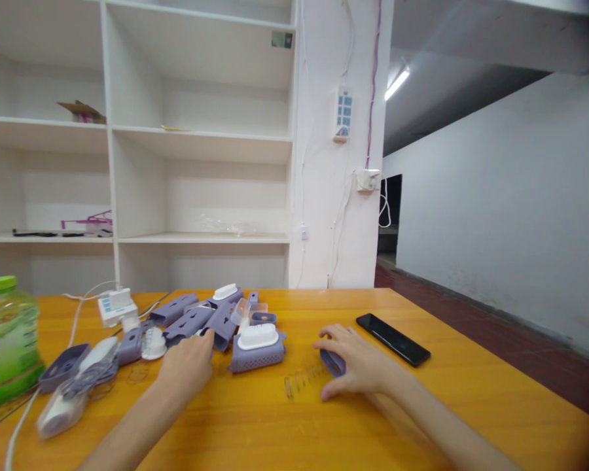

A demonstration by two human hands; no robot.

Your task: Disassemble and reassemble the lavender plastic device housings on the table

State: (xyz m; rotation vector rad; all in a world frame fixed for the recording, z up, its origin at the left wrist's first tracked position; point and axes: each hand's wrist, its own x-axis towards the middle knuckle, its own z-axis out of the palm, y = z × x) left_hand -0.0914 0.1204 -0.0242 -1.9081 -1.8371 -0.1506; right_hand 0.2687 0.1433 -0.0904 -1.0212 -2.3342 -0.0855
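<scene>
My left hand reaches into a pile of purple plastic parts. Its fingertips are mostly hidden, close to a purple housing, so I cannot see whether they grip it. On the right, the fingers and thumb of my right hand curve round a small oval purple plastic cap. A thin metal coil spring lies stretched out on the table just left of that cap. Between my hands sits a purple perforated housing with a white ridged piece on top.
A black phone lies beyond my right hand. At left are a green-lidded jar, a purple tray-like part, a bagged white item with a grey cord and a power strip. White shelves stand behind the table.
</scene>
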